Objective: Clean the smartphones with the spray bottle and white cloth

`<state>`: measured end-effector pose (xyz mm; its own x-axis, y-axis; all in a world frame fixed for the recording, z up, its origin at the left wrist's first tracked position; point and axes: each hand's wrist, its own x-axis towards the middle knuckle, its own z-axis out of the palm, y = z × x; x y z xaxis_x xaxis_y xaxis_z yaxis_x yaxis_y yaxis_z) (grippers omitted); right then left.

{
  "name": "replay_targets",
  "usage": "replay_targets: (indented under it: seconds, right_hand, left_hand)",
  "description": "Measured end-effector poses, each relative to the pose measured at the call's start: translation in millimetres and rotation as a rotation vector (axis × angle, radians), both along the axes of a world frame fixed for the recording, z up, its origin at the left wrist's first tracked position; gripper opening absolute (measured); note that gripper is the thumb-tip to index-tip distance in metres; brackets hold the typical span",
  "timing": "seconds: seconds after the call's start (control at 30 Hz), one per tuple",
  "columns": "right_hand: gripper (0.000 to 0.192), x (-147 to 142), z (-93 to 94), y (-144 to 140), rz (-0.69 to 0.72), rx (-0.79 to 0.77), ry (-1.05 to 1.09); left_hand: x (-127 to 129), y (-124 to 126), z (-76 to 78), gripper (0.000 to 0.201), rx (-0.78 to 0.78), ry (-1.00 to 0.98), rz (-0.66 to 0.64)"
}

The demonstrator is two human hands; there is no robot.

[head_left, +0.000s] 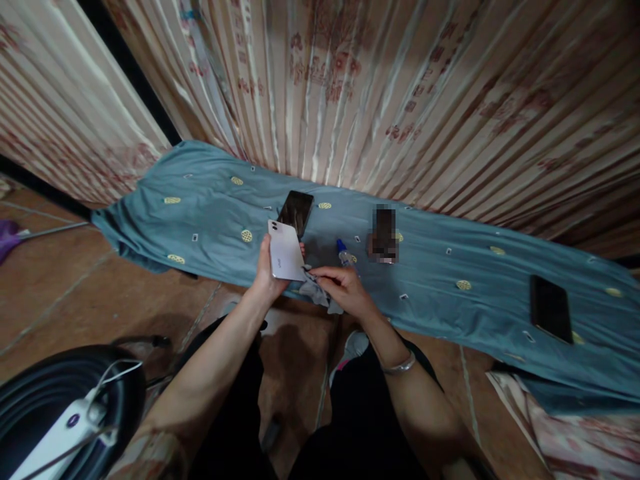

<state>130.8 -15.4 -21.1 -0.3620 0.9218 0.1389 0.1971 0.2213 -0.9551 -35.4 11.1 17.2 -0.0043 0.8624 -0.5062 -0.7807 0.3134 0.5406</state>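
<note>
My left hand (pixel 270 270) is closed around a white smartphone (pixel 286 252), its camera side facing up. In my right hand (pixel 345 288) a grey cloth (pixel 314 291) is pinched between the fingers, at the phone's lower right corner. Just beyond the held phone, a dark phone (pixel 297 210) lies on the teal cloth cover (pixel 220 227). A small clear bottle with a blue cap (pixel 342 248) lies beyond my right hand, its lower end partly hidden by that hand.
A blurred-out dark object (pixel 384 233) lies right of the bottle. Farther right is a black tablet or large phone (pixel 551 308). Pleated curtains (pixel 320 87) hang behind the covered surface. A coiled black hose or cable (pixel 30 380) and a white power strip (pixel 65 440) are at lower left.
</note>
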Motion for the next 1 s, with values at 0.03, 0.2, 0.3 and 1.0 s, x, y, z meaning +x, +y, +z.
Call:
replay_targets:
  seconds: [0.03,0.2,0.3,1.0]
  right_hand:
    - [0.029,0,0.0,-1,0.000,0.004,-0.007]
    - [0.031,-2,-0.4,-4,-0.012,0.028,-0.069]
    - [0.031,-4,-0.8,-6,-0.021,0.044,-0.091]
    - [0.030,-21,16.2,-11,-0.080,0.087,-0.040]
  left_hand:
    - [0,0,-0.4,0.058,-0.003,0.022,0.005]
    - [2,3,0.5,0.056,-0.038,0.125,0.065]
    - [3,4,1.5,0.054,-0.034,0.177,0.096]
    - [7,1,-1.8,0.052,0.006,0.222,0.092]
